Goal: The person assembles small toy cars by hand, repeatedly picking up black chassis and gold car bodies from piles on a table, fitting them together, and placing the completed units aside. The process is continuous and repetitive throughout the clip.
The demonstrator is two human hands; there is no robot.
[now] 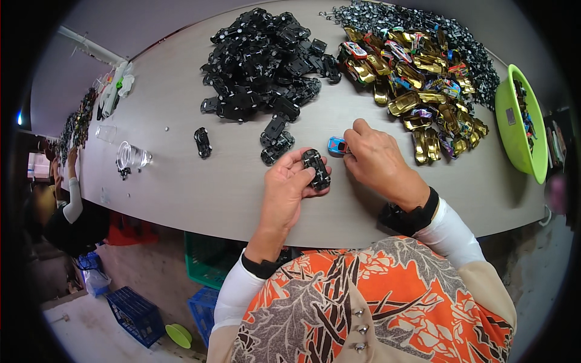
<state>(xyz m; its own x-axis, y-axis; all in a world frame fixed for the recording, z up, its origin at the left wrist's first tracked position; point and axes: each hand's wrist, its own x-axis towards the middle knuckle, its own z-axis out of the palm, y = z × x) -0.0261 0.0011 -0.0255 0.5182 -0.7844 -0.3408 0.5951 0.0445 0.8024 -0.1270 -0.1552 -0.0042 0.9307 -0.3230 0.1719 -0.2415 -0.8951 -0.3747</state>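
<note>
My left hand (287,187) holds a black toy car chassis (316,169) in its palm, the thumb pressed across it. To its right, my right hand (381,160) pinches a small blue and red toy car body (336,145) just over the table. Just beyond my left hand, a few black chassis (276,128) trail off the large heap of black chassis (254,66). Past my right hand lies a pile of toy car bodies (417,72), many of them shiny gold, some with coloured prints. A single black chassis (203,143) lies apart on the left.
Small dark parts (393,18) spread along the back right. A lime green basin (520,127) with cars in it stands at the right edge. On the left are a clear plastic cup (130,156) and another person's arm (73,199). Crates (134,314) sit on the floor below.
</note>
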